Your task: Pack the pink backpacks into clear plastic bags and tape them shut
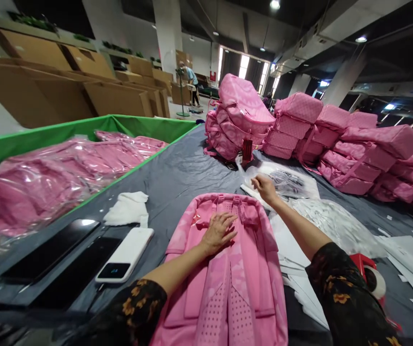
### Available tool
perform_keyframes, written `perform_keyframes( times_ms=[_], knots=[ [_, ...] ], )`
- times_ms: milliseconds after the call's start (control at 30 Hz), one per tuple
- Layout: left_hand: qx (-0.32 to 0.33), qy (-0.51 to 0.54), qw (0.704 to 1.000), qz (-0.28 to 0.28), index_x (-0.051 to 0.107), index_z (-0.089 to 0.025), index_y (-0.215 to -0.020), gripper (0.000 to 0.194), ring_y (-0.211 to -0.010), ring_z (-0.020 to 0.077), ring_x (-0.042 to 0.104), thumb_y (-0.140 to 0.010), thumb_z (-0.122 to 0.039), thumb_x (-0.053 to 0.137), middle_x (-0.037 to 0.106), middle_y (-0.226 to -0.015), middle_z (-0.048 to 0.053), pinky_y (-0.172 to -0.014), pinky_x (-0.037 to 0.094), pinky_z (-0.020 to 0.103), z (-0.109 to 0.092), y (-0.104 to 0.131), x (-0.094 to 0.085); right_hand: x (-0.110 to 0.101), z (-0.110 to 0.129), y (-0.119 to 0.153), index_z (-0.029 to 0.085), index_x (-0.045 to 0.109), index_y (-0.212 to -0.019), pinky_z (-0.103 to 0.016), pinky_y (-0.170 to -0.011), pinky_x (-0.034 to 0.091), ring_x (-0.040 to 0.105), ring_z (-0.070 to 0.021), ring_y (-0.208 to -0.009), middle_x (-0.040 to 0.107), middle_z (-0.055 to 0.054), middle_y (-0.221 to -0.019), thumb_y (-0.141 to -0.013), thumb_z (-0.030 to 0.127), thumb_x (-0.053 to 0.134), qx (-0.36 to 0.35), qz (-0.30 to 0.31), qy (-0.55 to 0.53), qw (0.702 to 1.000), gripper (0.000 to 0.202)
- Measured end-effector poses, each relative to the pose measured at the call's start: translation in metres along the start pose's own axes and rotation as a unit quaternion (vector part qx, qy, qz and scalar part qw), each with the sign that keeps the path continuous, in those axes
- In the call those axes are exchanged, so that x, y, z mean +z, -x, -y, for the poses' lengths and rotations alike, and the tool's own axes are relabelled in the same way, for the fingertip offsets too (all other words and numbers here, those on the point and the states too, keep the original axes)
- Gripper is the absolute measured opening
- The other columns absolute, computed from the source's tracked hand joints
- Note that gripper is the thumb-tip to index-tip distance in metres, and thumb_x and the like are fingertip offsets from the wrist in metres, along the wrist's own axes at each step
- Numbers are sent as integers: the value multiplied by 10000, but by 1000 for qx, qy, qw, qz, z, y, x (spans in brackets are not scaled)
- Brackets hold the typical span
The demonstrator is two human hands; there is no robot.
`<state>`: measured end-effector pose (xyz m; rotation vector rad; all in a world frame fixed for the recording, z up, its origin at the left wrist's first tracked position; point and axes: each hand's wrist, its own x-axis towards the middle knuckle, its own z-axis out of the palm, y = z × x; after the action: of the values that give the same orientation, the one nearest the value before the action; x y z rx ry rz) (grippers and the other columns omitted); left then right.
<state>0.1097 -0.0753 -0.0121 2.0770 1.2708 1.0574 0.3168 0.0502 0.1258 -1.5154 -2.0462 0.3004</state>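
Note:
A pink backpack point(253, 269) lies on the dark table cover with its perforated straps facing up. My left hand point(219, 233) rests flat on its upper part, fingers spread. Beyond the backpack's top right corner, my right hand point(264, 187) is raised with its fingers curled together. A wisp of clear plastic point(242, 173) shows beside those fingers; whether they pinch it is too small to tell. Just behind this hand lie clear plastic bags point(293, 182) on the table.
Stacked pink backpacks point(293, 125) line the back and right. A green-edged bin point(119, 122) of wrapped pink bags stands left. Phones, a white power bank point(125, 254), a white cloth point(127, 209) and a red tape dispenser point(363, 264) lie around. One person stands far behind.

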Motion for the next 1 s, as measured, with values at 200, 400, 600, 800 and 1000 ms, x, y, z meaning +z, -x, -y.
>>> perform_keyframes(
  times_ms=[200,400,600,800,1000],
  knots=[
    [-156,300,923,-185,645,-151,-911,553,-885,211,656,-837,-691,555,687,-914,108,-811,542,347,-31,-8,-19,47,50,99,169,630,-879,-236,-667,382,568,-147,-721,646,-47,-806,-1007,475,489,-119,61,-70,988,361],
    [-211,247,926,-191,550,-173,-672,337,-731,167,613,-828,-471,552,635,-718,57,-727,499,289,-27,24,-30,68,56,107,184,524,-779,-237,-646,380,557,-144,-664,620,-34,-734,-1022,451,444,-15,24,-93,995,369],
    [-197,43,972,-117,601,-169,-718,60,-869,269,643,-735,-216,635,651,-788,93,-902,489,411,-38,72,-64,43,41,49,213,440,-809,-266,-641,363,500,-172,-686,557,-60,-734,-1075,441,209,132,-139,-106,976,420],
    [49,-309,940,-134,465,-138,-1513,593,-1468,348,367,-925,-189,525,444,-1543,215,-1222,235,539,-89,55,-75,53,81,87,197,561,-966,-271,-637,292,509,-185,-685,589,-47,-785,-1068,463,328,-18,-74,-17,997,369],
    [-145,-311,930,-134,722,-137,-1200,371,-1144,341,560,-922,-135,476,642,-1168,182,-1023,402,495,-57,28,-106,23,77,124,153,619,-1205,-290,-612,277,600,-213,-928,671,-135,-1115,-981,313,565,-178,21,219,959,280]
  ],
)
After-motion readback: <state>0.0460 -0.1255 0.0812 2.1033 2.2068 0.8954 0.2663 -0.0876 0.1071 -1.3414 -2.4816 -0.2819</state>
